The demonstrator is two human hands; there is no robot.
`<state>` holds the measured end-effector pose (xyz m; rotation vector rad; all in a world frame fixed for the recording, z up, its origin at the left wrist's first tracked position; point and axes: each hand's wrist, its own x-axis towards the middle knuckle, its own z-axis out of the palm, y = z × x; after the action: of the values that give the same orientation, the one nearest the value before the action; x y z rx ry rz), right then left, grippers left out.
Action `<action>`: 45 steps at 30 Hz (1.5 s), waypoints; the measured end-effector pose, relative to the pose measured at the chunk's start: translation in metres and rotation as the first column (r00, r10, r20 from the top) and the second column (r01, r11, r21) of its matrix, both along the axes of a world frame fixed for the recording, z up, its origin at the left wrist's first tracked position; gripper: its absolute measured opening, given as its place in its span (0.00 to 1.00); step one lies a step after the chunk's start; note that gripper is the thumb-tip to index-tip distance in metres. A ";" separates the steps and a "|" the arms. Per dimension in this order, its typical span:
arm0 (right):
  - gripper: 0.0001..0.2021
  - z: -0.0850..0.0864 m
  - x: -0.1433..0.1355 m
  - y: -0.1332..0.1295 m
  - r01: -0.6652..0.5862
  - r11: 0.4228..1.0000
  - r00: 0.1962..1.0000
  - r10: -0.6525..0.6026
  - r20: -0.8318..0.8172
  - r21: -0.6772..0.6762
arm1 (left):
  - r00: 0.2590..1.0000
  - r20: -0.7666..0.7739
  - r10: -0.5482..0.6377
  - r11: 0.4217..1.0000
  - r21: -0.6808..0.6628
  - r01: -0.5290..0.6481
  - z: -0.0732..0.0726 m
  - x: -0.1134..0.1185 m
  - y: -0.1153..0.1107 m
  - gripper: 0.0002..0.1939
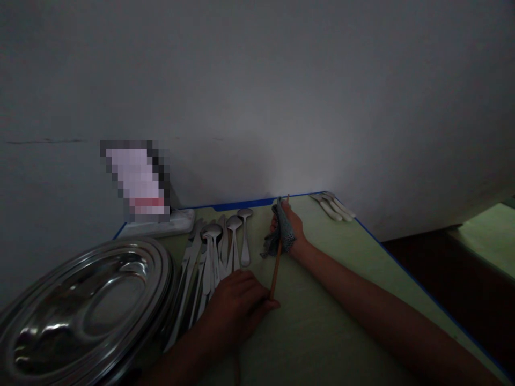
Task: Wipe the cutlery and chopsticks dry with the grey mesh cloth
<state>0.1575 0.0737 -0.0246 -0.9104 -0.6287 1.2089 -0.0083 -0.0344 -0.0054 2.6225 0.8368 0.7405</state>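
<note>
My left hand [237, 297] is closed, pinching the near end of a thin brown wooden chopstick [276, 273] between thumb and fingers. Around its upper part my right hand [295, 222] grips a grey cloth [285, 230], and the tip pokes out above. Below my left hand a second thin brown stick [237, 367] shows in part; whether it is held or lying on the table, I cannot tell. Just left of the hands lies a group of metal spoons [234, 228] and table knives [185, 289], partly covered by my left hand and forearm.
A stack of oval metal trays [159, 252] stands at the left. Behind it, a blurred phone-like thing [134, 179] leans on a white block [181, 222]. Light-handled forks [332, 206] lie at the far right corner of the green table [341, 321], which meets a grey wall [257, 96].
</note>
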 end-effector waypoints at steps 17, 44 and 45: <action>0.15 -0.001 -0.021 -0.025 0.062 0.998 0.985 -0.060 0.163 -0.004 | 0.993 -0.012 0.117 0.993 -0.007 -0.117 -0.002 0.000 0.003 0.12; 0.17 0.010 -0.017 -0.023 -0.009 0.998 0.961 0.025 0.275 -0.059 | 0.958 -0.204 0.202 0.975 -0.051 -0.216 0.000 0.002 0.003 0.15; 0.17 0.010 -0.013 -0.018 -0.015 0.997 0.973 0.031 0.227 -0.073 | 0.959 -0.215 0.187 0.979 -0.036 -0.199 0.000 0.003 0.003 0.14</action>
<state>0.1450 0.0562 -0.0150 -1.1151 -0.7856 1.1622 -0.0058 -0.0314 -0.0058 2.6248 1.1694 0.4806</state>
